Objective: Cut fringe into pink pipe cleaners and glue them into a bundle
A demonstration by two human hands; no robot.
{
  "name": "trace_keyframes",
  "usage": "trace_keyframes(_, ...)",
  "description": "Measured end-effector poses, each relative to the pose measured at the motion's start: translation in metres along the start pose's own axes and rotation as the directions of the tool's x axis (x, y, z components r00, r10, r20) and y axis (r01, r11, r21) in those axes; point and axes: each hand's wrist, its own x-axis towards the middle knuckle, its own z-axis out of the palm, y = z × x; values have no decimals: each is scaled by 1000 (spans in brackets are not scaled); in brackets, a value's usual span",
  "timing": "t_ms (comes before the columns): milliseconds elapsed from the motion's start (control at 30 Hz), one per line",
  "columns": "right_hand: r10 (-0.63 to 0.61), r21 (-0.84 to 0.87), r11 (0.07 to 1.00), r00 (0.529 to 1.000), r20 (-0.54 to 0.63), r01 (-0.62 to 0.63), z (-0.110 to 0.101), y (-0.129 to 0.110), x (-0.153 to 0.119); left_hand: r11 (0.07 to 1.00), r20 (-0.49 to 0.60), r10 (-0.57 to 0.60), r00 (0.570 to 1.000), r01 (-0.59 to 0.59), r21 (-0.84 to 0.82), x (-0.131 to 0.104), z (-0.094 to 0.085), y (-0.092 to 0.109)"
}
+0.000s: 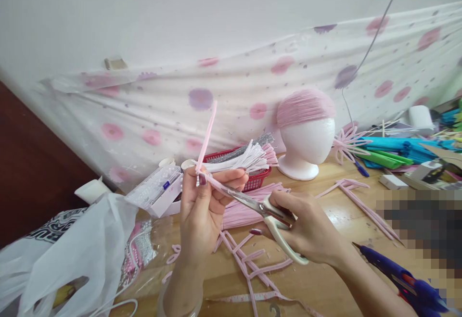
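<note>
My left hand (202, 206) is closed, pinching a pink pipe cleaner (207, 136) between thumb and fingers. One end of the stem points upward; the other runs down across the fingers toward the right. In my right hand (306, 225) is a pair of scissors (279, 240) with pale handles. Its blades reach left to the lower part of the pipe cleaner, beside my left fingers. Whether the blades touch the stem I cannot tell. Below my hands lie pink pipe cleaners (245, 259) bent into a branching shape, and a bundle of straight pink pipe cleaners (241, 213).
A red basket (258, 182) holds white and silver stems. Behind it stands a white foam head (306, 144) with a pink cap. A blue glue gun (400, 273) is at right, a measuring tape (249, 297) in front, and a white plastic bag (86, 245) at left.
</note>
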Motion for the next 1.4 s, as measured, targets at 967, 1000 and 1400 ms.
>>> trace_keyframes(967,-111,-246,966,984,-140,74,9,8,2,988,-168,35,985,-9,155,-7,9,-2)
trace_keyframes(1000,-110,-245,967,984,-141,73,9,8,2,988,-172,38,984,-11,153,-7,9,-2)
trace_keyframes(1400,-148,-256,962,969,-196,94,12,12,2,988,-189,19,982,10,153,-5,8,-2)
